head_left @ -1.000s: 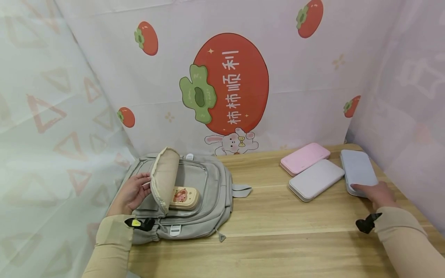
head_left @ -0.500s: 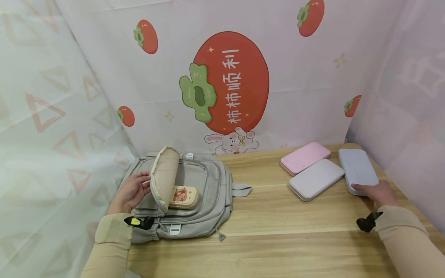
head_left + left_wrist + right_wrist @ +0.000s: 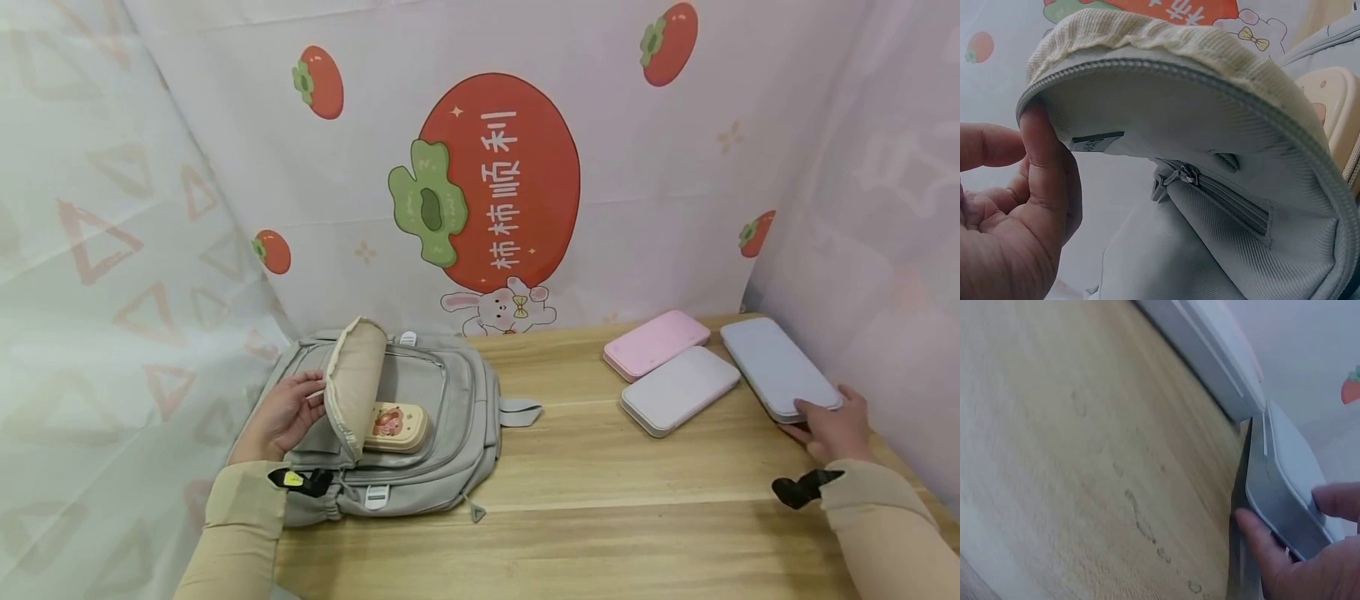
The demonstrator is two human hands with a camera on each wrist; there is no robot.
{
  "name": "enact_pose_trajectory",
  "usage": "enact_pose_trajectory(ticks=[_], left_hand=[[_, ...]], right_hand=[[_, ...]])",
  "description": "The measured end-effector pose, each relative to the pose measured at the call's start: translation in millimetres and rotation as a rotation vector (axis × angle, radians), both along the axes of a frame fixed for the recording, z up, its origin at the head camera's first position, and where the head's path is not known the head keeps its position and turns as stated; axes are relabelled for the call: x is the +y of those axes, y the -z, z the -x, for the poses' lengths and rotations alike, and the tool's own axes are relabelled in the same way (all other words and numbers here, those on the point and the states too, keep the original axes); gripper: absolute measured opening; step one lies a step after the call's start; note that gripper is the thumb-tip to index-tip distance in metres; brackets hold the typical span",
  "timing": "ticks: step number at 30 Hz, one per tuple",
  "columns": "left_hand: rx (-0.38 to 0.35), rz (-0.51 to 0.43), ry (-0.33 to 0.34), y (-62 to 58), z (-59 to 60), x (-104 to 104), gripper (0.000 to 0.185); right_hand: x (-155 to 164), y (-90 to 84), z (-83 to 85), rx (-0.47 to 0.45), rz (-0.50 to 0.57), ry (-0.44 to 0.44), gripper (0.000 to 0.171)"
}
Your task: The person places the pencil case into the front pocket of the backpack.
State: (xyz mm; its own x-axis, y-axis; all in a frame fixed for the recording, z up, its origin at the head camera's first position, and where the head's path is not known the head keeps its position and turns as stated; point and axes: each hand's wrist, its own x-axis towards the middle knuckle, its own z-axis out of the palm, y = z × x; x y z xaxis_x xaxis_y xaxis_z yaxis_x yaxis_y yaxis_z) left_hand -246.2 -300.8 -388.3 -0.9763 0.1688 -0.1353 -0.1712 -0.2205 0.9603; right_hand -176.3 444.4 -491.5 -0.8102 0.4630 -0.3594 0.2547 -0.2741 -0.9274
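A grey backpack (image 3: 457, 467) lies on the table with its beige-lined front flap (image 3: 358, 379) standing folded up. The fingertips of my left hand (image 3: 285, 417) hold that flap by its zipped edge, as the left wrist view shows. A cream pencil case (image 3: 397, 423) with a printed picture lies on the opened pocket, partly behind the flap. At the right, my right hand (image 3: 836, 425) grips the near end of a blue-grey pencil case (image 3: 780, 367), thumb on top and a finger beneath. That near end is tilted up off the wood in the right wrist view.
A white pencil case (image 3: 678, 387) lies left of the blue-grey one, and a pink pencil case (image 3: 656, 343) lies behind it. Printed cloth hangs at the back and both sides of the wooden table (image 3: 585, 533). A strap (image 3: 521, 410) sticks out from the backpack.
The right hand has shifted right and gone from resting on the blue-grey pencil case to gripping it. Its near end has turned rightward and risen. The left hand and flap stay put.
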Motion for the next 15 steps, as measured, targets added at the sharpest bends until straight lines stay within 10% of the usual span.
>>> enact_pose_trajectory(ticks=[6,15], left_hand=[[-0.003,0.001,-0.004,-0.5,0.1,0.5,0.028],[0.004,0.003,0.002,-0.8,0.1,0.1,0.028]], right_hand=[[1.9,-0.5,-3.1,0.099,0.325,0.185,0.095],[-1.0,-9.4,-6.2,0.123,0.317,0.283,0.087]])
